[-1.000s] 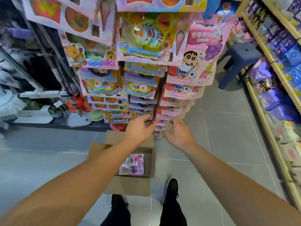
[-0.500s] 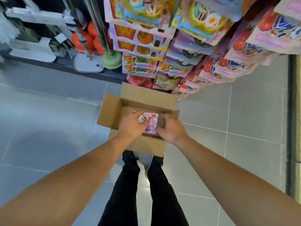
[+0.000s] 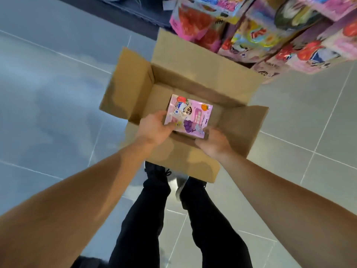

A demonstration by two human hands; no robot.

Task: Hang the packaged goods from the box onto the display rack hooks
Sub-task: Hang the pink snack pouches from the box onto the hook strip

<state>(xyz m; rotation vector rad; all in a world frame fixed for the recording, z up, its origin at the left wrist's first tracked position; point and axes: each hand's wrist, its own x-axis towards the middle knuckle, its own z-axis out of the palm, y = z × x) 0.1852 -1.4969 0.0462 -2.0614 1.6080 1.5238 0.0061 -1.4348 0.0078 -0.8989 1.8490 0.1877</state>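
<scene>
An open cardboard box (image 3: 135, 88) stands on the tiled floor in front of my feet. Inside lies a pink cartoon package (image 3: 190, 113). My left hand (image 3: 154, 128) grips the package's near left corner, thumb on top. My right hand (image 3: 214, 142) is at the package's near right corner, over the box's near wall; its fingertips are hidden, so its hold is unclear. Hanging packages on the display rack (image 3: 270, 31) fill the top right.
Grey tiled floor (image 3: 48, 93) surrounds the box. My legs in black trousers and dark shoes (image 3: 156, 173) stand right behind the box. The dark base of a shelf (image 3: 135, 10) runs along the top edge.
My hands dropped from the rack's lower packages into the box. My view tilted down, and the left hand took hold of the pink package.
</scene>
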